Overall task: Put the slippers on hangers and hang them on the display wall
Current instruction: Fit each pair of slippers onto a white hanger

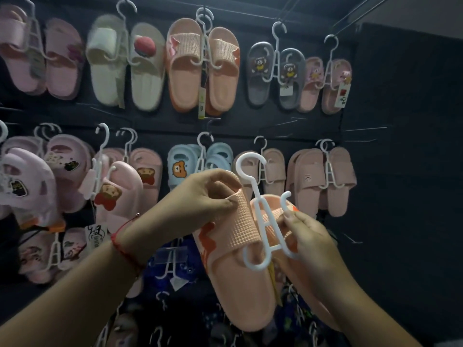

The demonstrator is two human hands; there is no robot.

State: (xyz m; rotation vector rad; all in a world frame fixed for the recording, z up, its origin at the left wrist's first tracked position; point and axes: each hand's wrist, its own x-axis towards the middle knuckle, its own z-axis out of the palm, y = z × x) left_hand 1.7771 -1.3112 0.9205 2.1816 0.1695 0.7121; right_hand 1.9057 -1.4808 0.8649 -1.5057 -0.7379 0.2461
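- The display wall (375,171) is dark and fills the view behind the hands, with thin metal pegs sticking out of it
- Its upper row carries hung pairs: pink slippers (62,58) at the left, a cream pair (145,78), a peach waffle-strap pair (185,71) with a yellow tag, a grey bear pair (260,73) and a small pink pair (310,83)
- The lower row holds pink clogs (30,191) with charms at the left, a light blue bear pair (178,169) in the middle and plain pink slides (308,186) to the right
- A peach slipper (238,284), held in front of the wall at centre, toe up, has a waffle-textured strap and orange marks on its side
- A second peach slipper (288,209) lies just behind and to the right of the first, mostly covered by the right hand
- The left hand (200,196) has its grip closed on the first slipper's strap, thumb on the outside and fingers curled over the top edge; a red cord sits on that wrist
- The right hand (308,236) has its grip closed, pinching the second slipper together with the hanger's right arm
- The white hanger (260,221) stands upright between the two slippers, hook on top and free of any peg; its lower left prong lies over the first slipper's footbed below the strap
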